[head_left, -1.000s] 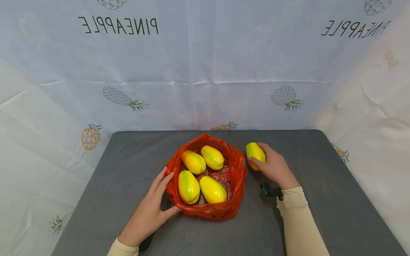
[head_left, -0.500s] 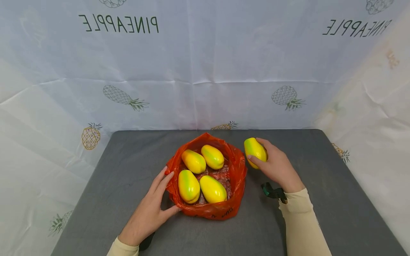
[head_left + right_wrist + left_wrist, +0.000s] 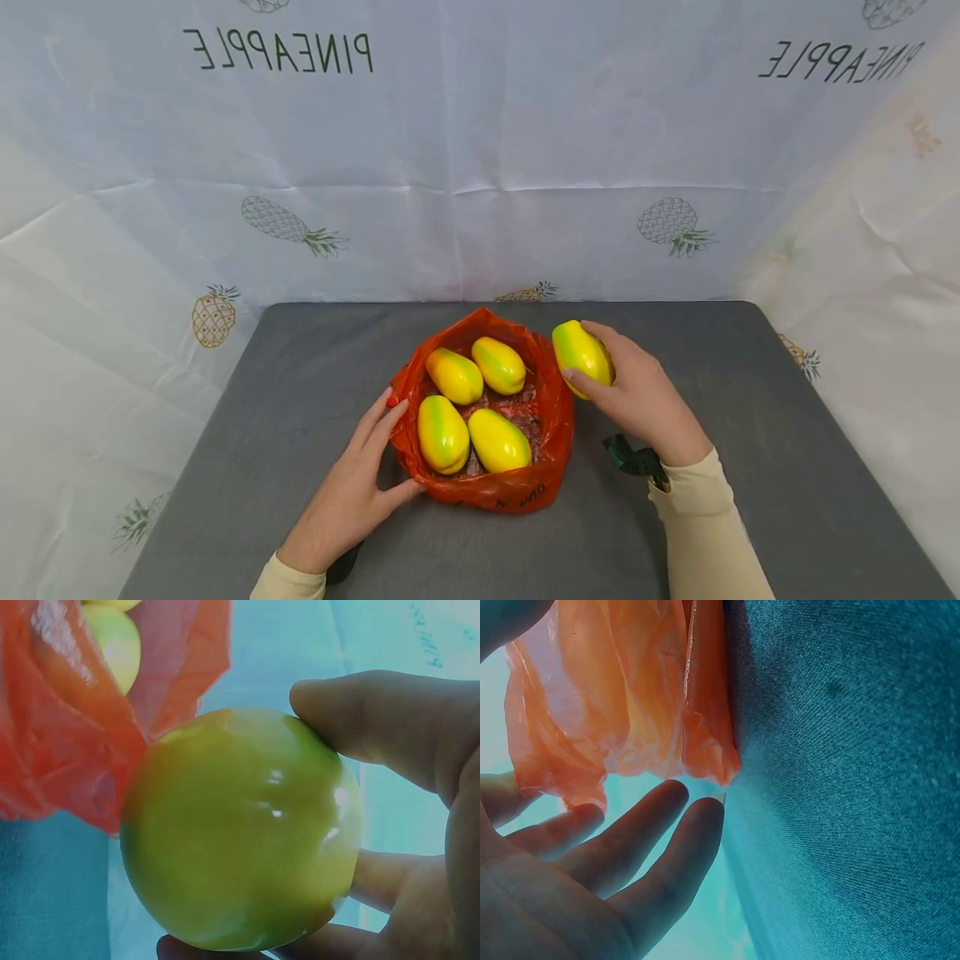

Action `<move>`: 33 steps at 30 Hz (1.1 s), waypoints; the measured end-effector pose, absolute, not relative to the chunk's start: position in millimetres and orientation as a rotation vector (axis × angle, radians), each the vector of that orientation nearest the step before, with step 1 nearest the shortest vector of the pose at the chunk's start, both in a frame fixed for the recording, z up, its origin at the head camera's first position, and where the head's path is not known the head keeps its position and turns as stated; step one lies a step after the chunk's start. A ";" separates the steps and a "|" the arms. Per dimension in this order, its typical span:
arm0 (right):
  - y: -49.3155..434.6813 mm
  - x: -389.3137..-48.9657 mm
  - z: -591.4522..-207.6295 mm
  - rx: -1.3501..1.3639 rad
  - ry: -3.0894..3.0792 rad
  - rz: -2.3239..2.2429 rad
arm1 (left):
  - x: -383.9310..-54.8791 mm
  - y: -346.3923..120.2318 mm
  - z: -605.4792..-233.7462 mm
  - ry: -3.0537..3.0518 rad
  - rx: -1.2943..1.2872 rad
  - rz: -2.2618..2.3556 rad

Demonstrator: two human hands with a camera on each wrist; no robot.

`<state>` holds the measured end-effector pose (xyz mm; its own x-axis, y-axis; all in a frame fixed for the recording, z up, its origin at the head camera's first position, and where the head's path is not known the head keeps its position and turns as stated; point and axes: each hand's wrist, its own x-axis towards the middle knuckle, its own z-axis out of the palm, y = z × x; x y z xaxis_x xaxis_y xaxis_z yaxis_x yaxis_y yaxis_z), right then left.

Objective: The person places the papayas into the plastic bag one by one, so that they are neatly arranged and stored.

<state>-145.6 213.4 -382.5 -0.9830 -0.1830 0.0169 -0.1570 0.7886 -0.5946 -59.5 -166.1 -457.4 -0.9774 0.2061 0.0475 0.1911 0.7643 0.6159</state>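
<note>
A red plastic bag (image 3: 553,433) stands on the grey table with its mouth wide, and several yellow-green papayas (image 3: 501,442) lie inside it. Against the bag's left side my left hand (image 3: 352,492) rests with fairly straight, spread fingers at the rim and the thumb at the near side. In the left wrist view, the fingers (image 3: 656,862) reach along the bag's crumpled plastic (image 3: 652,697). Another papaya (image 3: 581,358) is gripped by my right hand (image 3: 637,392), just off the bag's right rim. The right wrist view has this papaya (image 3: 240,832) between thumb and fingers, partly covering the bag.
The grey table (image 3: 300,375) extends around the bag on all sides. Behind it hangs a pale cloth (image 3: 450,133) printed with pineapples and mirrored lettering. A dark wrist strap (image 3: 637,458) projects from the right wrist.
My right hand has lifted the papaya and carried it left, up to the bag's right rim. The left hand and the bag stay in place.
</note>
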 end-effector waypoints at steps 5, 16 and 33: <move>208.4 -139.3 -376.6 -0.314 2.936 -0.980 | -59.7 -166.1 -457.7 2.931 0.333 1.017; 188.8 -134.1 -379.1 -0.434 2.895 -1.027 | -60.3 -165.5 -456.2 2.927 0.333 1.005; 157.3 -132.7 -397.7 -0.566 2.843 -0.947 | -60.7 -169.0 -460.1 2.943 0.345 1.015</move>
<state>-132.7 157.3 -397.7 -0.9270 -0.3739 0.0292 -0.3168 0.7389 -0.5948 -60.7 -169.0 -460.1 -0.9756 0.2104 0.0624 0.2041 0.7657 0.6099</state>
